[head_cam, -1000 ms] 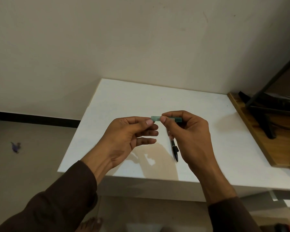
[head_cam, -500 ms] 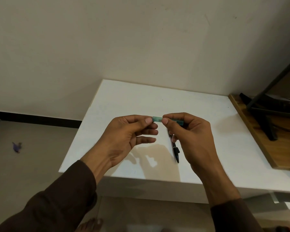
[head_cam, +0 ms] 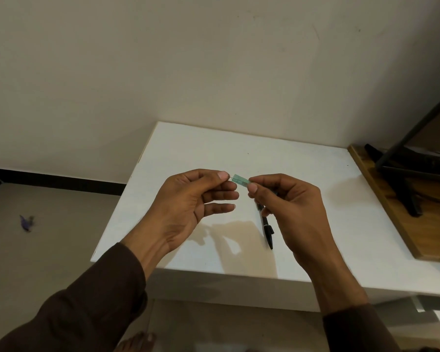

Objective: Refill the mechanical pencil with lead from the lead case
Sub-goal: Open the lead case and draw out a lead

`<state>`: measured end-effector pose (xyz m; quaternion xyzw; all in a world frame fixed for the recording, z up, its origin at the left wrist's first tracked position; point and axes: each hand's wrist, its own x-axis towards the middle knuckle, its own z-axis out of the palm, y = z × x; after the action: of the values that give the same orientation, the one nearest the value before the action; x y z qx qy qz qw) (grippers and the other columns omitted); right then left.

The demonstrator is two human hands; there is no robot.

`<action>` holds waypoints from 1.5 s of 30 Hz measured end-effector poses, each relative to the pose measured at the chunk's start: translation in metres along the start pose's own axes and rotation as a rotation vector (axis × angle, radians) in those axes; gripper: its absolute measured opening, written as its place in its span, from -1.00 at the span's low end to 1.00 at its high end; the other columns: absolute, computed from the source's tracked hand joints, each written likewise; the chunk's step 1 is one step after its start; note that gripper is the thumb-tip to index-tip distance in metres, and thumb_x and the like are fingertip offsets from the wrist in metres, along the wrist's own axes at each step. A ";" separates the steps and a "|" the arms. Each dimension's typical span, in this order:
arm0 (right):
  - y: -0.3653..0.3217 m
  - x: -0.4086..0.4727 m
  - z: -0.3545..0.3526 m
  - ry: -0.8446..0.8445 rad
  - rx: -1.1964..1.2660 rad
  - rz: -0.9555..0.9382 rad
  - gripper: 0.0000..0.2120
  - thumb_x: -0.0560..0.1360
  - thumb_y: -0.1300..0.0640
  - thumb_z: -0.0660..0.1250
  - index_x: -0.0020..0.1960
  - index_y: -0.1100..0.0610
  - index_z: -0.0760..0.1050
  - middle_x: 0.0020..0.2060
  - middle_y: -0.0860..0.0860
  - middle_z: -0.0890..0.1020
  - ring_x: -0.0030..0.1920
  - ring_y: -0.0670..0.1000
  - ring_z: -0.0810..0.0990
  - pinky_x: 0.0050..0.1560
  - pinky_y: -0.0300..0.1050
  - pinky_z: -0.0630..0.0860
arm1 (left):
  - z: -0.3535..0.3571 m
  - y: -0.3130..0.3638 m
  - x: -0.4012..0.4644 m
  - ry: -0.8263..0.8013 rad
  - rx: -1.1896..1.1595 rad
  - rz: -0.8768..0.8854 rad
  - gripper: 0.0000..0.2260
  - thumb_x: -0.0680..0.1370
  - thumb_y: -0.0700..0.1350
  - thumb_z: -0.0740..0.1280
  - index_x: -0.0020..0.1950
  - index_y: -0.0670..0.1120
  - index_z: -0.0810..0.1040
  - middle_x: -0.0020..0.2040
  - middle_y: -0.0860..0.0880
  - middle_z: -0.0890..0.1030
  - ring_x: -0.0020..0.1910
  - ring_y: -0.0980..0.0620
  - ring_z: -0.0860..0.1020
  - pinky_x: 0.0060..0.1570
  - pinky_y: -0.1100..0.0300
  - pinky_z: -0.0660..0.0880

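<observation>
Both hands work above the middle of the white table (head_cam: pixel 315 174), between its left and right edges. The right hand (head_cam: pixel 292 209) pinches the green lead case (head_cam: pixel 240 180) at its right end between thumb and forefinger, with the case tilted slightly and its open end towards the left. The left hand (head_cam: pixel 196 199) pinches thin leads (head_cam: pixel 230 177) that stick out of that open end, thumb against forefinger, while its lower fingers stay loosely extended. The mechanical pencil (head_cam: pixel 266 226) lies on the table just below the right hand, near the front edge, its tip towards that edge; neither hand touches it.

The step in hand looks like drawing lead out of the case. It is best done by pulling straight along the line of the case, with light pressure, since such thin lead probably snaps if bent or squeezed. The right hand should hold the case steady and level so the other leads do not spill. How many leads the left fingertips hold is too small to tell; taking one alone would suit the pencil best
</observation>
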<state>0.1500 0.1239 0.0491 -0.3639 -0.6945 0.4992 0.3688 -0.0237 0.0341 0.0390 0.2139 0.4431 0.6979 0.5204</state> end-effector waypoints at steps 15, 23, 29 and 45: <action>0.001 0.000 -0.001 -0.049 -0.008 0.022 -0.91 0.50 0.12 0.51 0.00 0.02 0.73 -0.14 -0.03 0.79 -0.08 -0.02 0.72 -0.01 0.00 0.65 | -0.012 0.012 0.004 0.162 0.066 0.117 -0.92 0.55 -0.20 0.47 -0.12 -0.13 0.75 -0.23 -0.08 0.68 -0.30 0.03 0.65 -0.36 0.14 0.60; 0.003 0.001 -0.008 -0.033 0.053 0.054 -0.91 0.48 0.14 0.51 -0.03 0.02 0.72 -0.13 -0.02 0.79 -0.04 -0.01 0.74 -0.01 -0.01 0.61 | -0.022 0.015 0.006 0.181 0.022 0.147 -0.93 0.56 -0.21 0.46 -0.09 -0.15 0.74 -0.20 -0.06 0.67 -0.29 0.00 0.63 -0.37 0.13 0.58; 0.001 0.001 -0.002 -0.031 0.136 0.131 -0.89 0.54 0.22 0.46 0.05 0.12 0.70 -0.10 0.04 0.79 -0.09 0.08 0.77 -0.07 0.03 0.72 | -0.013 0.008 0.000 -0.065 0.215 0.025 -0.74 0.38 -0.07 0.55 -0.01 -0.20 0.77 0.10 -0.13 0.75 -0.13 -0.03 0.70 -0.33 0.14 0.58; 0.000 0.001 0.006 -0.069 0.043 0.129 -0.93 0.42 0.11 0.59 -0.12 0.03 0.73 -0.25 -0.05 0.78 -0.30 -0.15 0.69 -0.29 -0.29 0.59 | -0.005 -0.001 0.000 -0.064 0.413 0.128 -0.92 0.52 -0.18 0.51 -0.06 -0.11 0.81 0.02 -0.09 0.78 -0.10 0.03 0.65 -0.25 0.15 0.57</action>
<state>0.1440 0.1219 0.0479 -0.3824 -0.6711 0.5488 0.3198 -0.0269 0.0320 0.0353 0.3656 0.5457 0.6166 0.4340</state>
